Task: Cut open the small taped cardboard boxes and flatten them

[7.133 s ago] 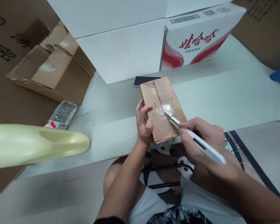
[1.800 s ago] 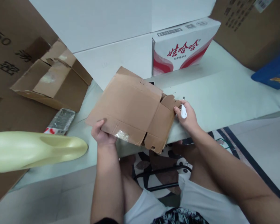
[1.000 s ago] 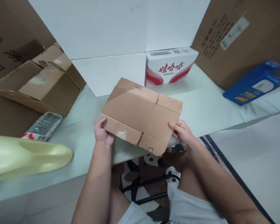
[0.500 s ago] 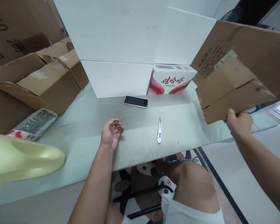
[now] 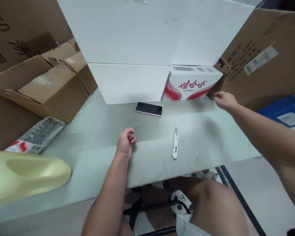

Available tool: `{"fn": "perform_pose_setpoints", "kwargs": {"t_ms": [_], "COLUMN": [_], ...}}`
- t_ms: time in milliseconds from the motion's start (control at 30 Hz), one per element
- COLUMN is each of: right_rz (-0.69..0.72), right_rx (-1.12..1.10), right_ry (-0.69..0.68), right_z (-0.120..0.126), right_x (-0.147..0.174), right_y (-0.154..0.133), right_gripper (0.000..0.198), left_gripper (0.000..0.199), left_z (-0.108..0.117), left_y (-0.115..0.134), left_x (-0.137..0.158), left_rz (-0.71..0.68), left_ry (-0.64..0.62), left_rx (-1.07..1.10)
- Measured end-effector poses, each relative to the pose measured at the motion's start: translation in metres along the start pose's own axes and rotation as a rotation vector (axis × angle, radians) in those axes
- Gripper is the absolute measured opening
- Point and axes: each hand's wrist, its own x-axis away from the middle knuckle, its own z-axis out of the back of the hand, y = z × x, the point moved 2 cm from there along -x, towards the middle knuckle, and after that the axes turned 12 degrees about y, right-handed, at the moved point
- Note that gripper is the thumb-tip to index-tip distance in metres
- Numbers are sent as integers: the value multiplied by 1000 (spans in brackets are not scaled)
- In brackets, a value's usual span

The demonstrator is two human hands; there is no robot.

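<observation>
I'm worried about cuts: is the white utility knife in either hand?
No, the white utility knife lies on the table, apart from both the left hand and the right hand.

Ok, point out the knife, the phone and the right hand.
Knife [image 5: 175,143]: head view, on its white handle.
Phone [image 5: 148,109]: head view, on its dark screen.
Right hand [image 5: 226,101]: head view, on its back.

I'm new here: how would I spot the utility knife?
On the pale green table, look between the left hand and the right hand. The utility knife lies there, pointing away from the person. It is slim and white, unlike the wider, dark-screened smartphone.
</observation>
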Motion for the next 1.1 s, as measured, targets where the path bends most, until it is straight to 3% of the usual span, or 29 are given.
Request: {"fn": "perform_pose_setpoints", "kwargs": {"t_ms": [133,233,367,467,567,733,900,1000,1100], "right_rz": [128,373,585,598,561,562,573,612,738], "right_rx": [-118,-298,-451,-461,-432,-398,-357,-339,-415], "right_ry": [-98,-154,-139,-120,-119,-108,-62,-21,-67], "right_z": [-30,-58,-93,-111,-120,-117,-98,-83,-62], "right_x": [40,76,106,113,113,117,123,133,152], "right_y": [-52,-119,-207,-244,-254,-253,-262,-296,-367], "right_gripper": [29,32,47,52,47,44,39,44,42], "left_gripper": [20,19,18,22,25,26,27,26,27], "left_z": [0,3,9,10,11,20,39,52,63], "left_y": [-6,-7,-5,-3,-1,4,18,27,33], "left_x": [2,5,6,6,7,11,20,23,24], "left_rz": [-13,-24,-37,-48,-62,-85,-117,-134,-146], "left_ry": [-21,-24,-17,-40,-68,-83,-66,-50,-26], "left_rx": [-37,-27,-15,0,8,-15,23,59,104]}}
